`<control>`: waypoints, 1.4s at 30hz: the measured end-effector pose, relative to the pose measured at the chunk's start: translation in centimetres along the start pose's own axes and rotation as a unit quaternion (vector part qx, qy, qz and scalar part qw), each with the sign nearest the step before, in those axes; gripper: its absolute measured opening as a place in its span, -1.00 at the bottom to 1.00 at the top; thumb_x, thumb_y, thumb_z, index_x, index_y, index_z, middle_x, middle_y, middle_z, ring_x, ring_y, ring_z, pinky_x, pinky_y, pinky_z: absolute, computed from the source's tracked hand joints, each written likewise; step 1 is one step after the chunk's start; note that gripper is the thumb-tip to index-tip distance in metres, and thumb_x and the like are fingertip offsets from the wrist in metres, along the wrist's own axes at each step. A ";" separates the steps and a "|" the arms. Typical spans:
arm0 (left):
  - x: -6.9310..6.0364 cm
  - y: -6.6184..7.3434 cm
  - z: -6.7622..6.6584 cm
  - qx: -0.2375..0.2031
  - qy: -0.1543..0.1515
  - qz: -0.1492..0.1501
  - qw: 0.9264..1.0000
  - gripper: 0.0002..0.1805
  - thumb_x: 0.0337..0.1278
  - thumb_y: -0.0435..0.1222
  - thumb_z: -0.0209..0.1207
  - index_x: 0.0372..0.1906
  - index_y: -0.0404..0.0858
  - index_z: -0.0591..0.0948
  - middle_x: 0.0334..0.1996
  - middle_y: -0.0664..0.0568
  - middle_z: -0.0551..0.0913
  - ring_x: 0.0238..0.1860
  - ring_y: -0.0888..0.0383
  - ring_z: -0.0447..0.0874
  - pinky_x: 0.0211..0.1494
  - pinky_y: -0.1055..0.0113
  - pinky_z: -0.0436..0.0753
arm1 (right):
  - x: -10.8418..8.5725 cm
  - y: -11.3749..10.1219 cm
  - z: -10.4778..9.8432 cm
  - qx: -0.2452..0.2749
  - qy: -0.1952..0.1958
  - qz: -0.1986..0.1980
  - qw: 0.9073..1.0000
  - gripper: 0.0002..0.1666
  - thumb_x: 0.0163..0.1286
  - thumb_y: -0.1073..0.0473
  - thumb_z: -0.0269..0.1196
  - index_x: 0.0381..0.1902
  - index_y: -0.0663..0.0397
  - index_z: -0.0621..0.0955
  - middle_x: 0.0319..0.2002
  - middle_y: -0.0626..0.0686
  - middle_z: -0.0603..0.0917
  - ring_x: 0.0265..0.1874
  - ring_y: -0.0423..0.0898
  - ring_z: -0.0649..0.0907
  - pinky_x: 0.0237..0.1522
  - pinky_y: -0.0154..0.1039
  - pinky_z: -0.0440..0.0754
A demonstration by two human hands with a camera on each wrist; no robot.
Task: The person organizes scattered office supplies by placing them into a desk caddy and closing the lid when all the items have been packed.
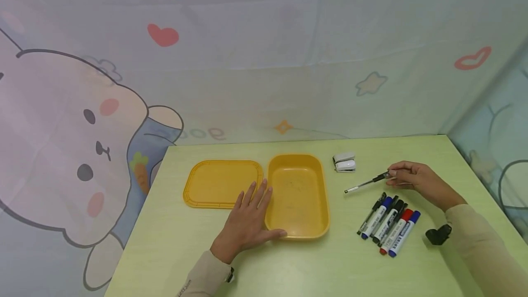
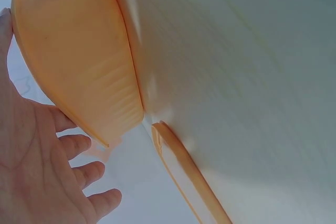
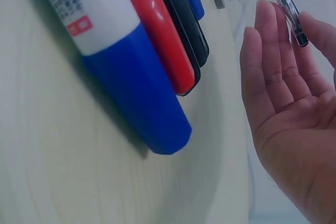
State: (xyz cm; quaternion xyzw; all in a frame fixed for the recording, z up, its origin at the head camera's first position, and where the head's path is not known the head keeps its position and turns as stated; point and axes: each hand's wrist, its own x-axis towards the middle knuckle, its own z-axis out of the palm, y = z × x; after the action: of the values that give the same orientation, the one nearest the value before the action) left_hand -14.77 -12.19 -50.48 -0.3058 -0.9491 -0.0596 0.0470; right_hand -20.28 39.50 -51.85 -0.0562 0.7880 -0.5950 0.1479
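A clear-barrelled pen with a black grip (image 1: 367, 182) is pinched by its dark end between the thumb and fingers of my right hand (image 1: 418, 180), above the table. Close below it lies a row of markers and pens, among them a red-capped marker (image 1: 397, 231) and a blue-capped marker (image 3: 137, 90). My left hand (image 1: 249, 221) touches the near left rim of a yellow plastic box (image 1: 294, 196) with its fingers straight; the left wrist view shows the thumb and fingers (image 2: 79, 145) along that rim. Nothing shows inside the box.
A flat yellow lid (image 1: 222, 184) lies left of the box, close against it. Beyond the pens sits a small white and grey stapler (image 1: 344, 162). A printed curtain (image 1: 264, 58) hangs behind the table's back edge.
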 end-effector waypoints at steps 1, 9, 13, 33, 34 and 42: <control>0.0 0.0 0.0 0.000 0.001 0.000 1.000 0.23 0.09 0.57 -0.08 0.63 -0.23 0.11 0.64 -0.11 0.00 0.61 -0.20 -0.02 0.52 -0.22 0.19 | 0.0 -0.1 0.1 -0.001 0.000 -0.001 1.000 -0.47 0.59 -0.04 0.13 0.21 0.33 0.48 0.08 0.29 0.71 0.03 0.07 0.76 0.03 -0.21 0.71; 0.0 0.1 -0.1 -0.002 0.001 -0.003 1.000 0.24 0.08 0.58 -0.09 0.62 -0.24 0.11 0.64 -0.11 0.00 0.61 -0.21 -0.01 0.52 -0.23 0.18 | -0.1 -0.7 0.5 -0.004 0.004 0.001 1.000 -0.49 0.59 -0.06 0.13 0.19 0.27 0.50 0.08 0.28 0.70 0.01 0.08 0.76 -0.02 -0.22 0.73; 0.0 0.1 -0.1 -0.001 0.001 -0.004 1.000 0.24 0.08 0.58 -0.09 0.63 -0.23 0.11 0.64 -0.12 0.00 0.61 -0.21 -0.01 0.52 -0.24 0.18 | 0.0 -1.2 0.8 -0.013 0.007 0.001 1.000 -0.48 0.58 -0.09 0.13 0.19 0.25 0.50 0.10 0.29 0.68 0.02 0.09 0.75 -0.02 -0.19 0.73; 0.1 0.0 -0.1 0.003 0.009 -0.002 1.000 0.29 0.06 0.61 -0.13 0.61 -0.31 0.13 0.63 -0.14 0.04 0.59 -0.23 0.03 0.50 -0.24 0.22 | 1.3 -3.7 2.4 -0.021 0.003 -0.009 1.000 -0.40 0.56 -0.12 0.16 0.23 0.28 0.45 0.04 0.10 0.72 -0.04 0.00 0.77 -0.02 -0.14 0.74; 0.1 0.0 -0.1 0.003 0.008 -0.002 1.000 0.29 0.06 0.61 -0.13 0.61 -0.31 0.12 0.63 -0.14 0.04 0.59 -0.23 0.03 0.50 -0.24 0.22 | 1.4 -3.9 2.5 -0.019 0.001 -0.010 1.000 -0.39 0.56 -0.12 0.16 0.24 0.31 0.44 0.04 0.11 0.72 -0.04 0.01 0.77 -0.02 -0.13 0.74; 0.1 0.0 -0.1 -0.009 -0.002 -0.006 1.000 0.30 0.06 0.61 -0.14 0.61 -0.32 0.08 0.64 -0.13 0.00 0.61 -0.23 -0.02 0.51 -0.25 0.19 | 2.3 -5.3 3.5 -0.014 -0.020 -0.026 0.999 -0.42 0.57 -0.07 0.17 0.24 0.32 0.45 0.07 0.38 0.67 -0.05 0.11 0.76 -0.03 -0.13 0.74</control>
State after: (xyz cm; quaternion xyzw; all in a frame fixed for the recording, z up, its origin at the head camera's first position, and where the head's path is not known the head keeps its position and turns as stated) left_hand -14.83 -12.21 -50.36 -0.3008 -0.9503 -0.0680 0.0422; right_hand -21.93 34.18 -48.08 -0.0904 0.7914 -0.5863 0.1476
